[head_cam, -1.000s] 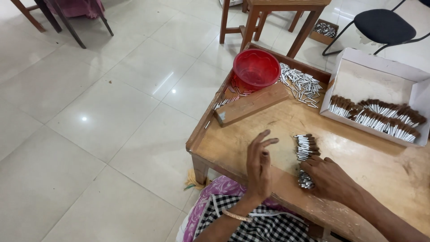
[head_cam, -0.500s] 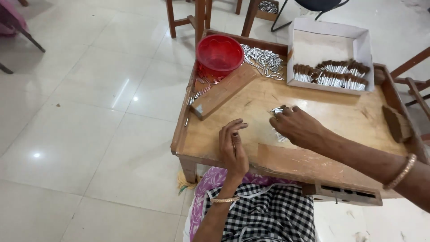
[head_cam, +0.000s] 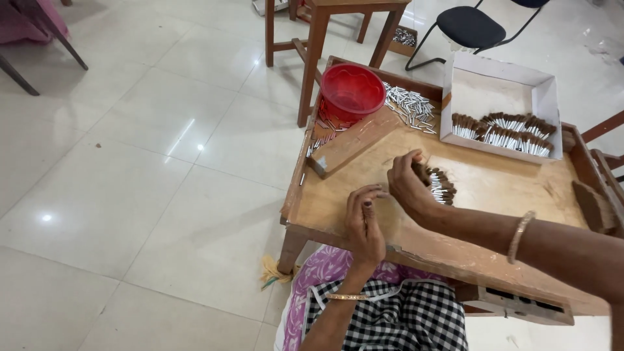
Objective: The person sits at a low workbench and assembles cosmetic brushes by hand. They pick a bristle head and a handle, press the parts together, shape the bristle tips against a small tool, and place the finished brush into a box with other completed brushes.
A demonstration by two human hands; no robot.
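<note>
My right hand (head_cam: 408, 185) is closed around a small bundle of brown-tipped silver sticks (head_cam: 442, 184), lifted a little above the wooden work table (head_cam: 494, 188). My left hand (head_cam: 364, 224) hovers just left of it, over the table's front edge, fingers bent and apart, holding nothing that I can see. A white cardboard box (head_cam: 497, 88) at the back right holds rows of the same brown-tipped sticks (head_cam: 504, 133).
A red plastic bowl (head_cam: 351, 91) stands at the table's back left, beside a loose heap of silver tubes (head_cam: 406, 105). A wooden block (head_cam: 351, 144) lies diagonally in front of the bowl. Behind are a wooden stool (head_cam: 318, 32) and a black chair (head_cam: 471, 26). White tiled floor lies left.
My right hand has closed on the bundle of sticks and raised it off the table, moving left toward my left hand. The camera view has shifted.
</note>
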